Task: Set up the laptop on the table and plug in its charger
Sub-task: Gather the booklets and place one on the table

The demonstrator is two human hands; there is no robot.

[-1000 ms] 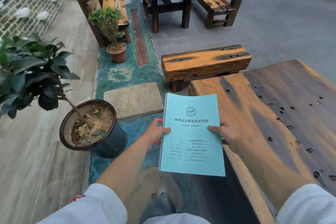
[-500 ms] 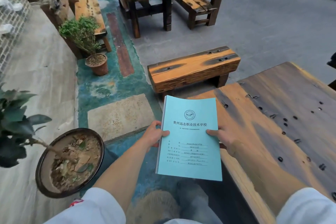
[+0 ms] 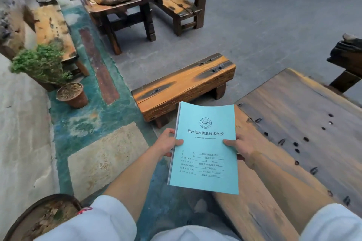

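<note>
No laptop and no charger shows anywhere in the frame. The table [image 3: 305, 129], a dark, pitted wooden slab, fills the lower right and carries nothing in the part that shows. At lower centre a blue booklet [image 3: 204, 148] with printed Chinese text is held just off the table's left edge. The left hand [image 3: 166, 144] pinches its left edge, thumb on the cover; the right hand [image 3: 242, 146] grasps the right edge the same way. Above the booklet, mid-frame, stands a low wooden bench [image 3: 184, 84]; a small potted shrub [image 3: 72, 94] sits at centre left, and another table with benches lies along the top. The setup itself looks not yet begun. The next move probably calls for putting the booklet down to free both hands, then finding the laptop.
</note>
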